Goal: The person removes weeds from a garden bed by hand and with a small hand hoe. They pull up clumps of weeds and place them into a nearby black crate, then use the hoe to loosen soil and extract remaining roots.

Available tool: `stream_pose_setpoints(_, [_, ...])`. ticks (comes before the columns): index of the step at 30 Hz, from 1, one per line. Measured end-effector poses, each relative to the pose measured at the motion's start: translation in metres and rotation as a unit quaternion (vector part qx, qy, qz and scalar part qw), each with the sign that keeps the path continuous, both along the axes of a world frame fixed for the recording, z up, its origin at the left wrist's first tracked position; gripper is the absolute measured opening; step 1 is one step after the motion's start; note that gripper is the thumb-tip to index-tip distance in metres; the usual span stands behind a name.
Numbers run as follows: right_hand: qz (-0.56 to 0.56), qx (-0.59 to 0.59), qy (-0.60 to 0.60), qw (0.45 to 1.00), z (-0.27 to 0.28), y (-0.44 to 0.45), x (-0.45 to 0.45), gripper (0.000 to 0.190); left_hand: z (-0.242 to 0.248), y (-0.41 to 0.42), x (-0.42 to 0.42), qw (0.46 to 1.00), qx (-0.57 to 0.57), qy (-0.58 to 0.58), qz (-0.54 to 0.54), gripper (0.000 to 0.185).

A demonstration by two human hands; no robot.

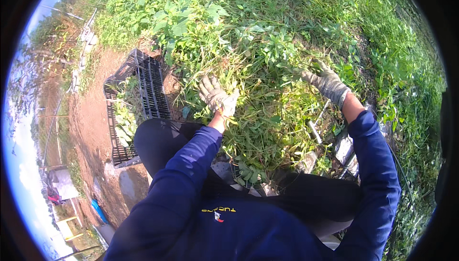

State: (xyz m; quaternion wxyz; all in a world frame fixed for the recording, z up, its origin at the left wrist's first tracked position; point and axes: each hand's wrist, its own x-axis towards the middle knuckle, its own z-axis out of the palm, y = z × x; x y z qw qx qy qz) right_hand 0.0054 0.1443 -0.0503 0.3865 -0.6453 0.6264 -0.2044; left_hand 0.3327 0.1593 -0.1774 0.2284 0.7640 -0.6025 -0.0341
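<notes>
A loose heap of pulled weeds and grass (265, 117) lies before my knees, between my two hands. My left hand (217, 94), in a pale, soiled work glove, rests on the heap's left side with thumb and fingers apart. On the right, my right hand (328, 83) wears a matching glove and reaches into the greenery. Its thumb and fingers are spread with leaves between them; the fingertips are partly hidden. Below it, a pale rod-like handle (314, 132) sticks out of the weeds, its other end covered.
A black plastic crate (152, 85) holding cut greens (125, 124) stands by my left knee on a bare dirt path (88, 117). Rooted weeds (179, 20) grow beyond the heap. Stones (346, 150) lie near my right knee. A blue object (99, 210) lies far left.
</notes>
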Motion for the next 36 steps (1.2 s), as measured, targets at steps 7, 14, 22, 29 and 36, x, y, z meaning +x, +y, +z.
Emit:
stream_pose_setpoints(7, [-0.132,0.066,0.213,0.966,-0.247,-0.057,0.043,0.088,-0.063,-0.061,0.065,0.912,0.360,0.079,0.180,0.105])
stream_pose_setpoints(14, [0.005,0.105,0.212,0.972,-0.374,-0.017,0.065,0.064,-0.106,-0.071,0.015,0.901,0.422,0.014,-0.099,0.061])
stream_pose_setpoints(22, [-0.087,0.168,0.079,0.979,-0.318,0.084,-0.025,0.063,-0.105,-0.046,-0.052,0.862,0.379,0.085,-0.326,0.026])
stream_pose_setpoints(29, [-0.229,0.157,0.079,0.957,-0.196,0.179,-0.155,0.063,-0.037,-0.020,-0.157,0.784,0.375,0.418,-0.265,0.054])
stream_pose_setpoints(36, [-0.319,0.054,0.088,0.942,-0.030,0.209,-0.212,0.062,0.087,-0.010,-0.219,0.751,0.192,0.433,-0.460,0.021])
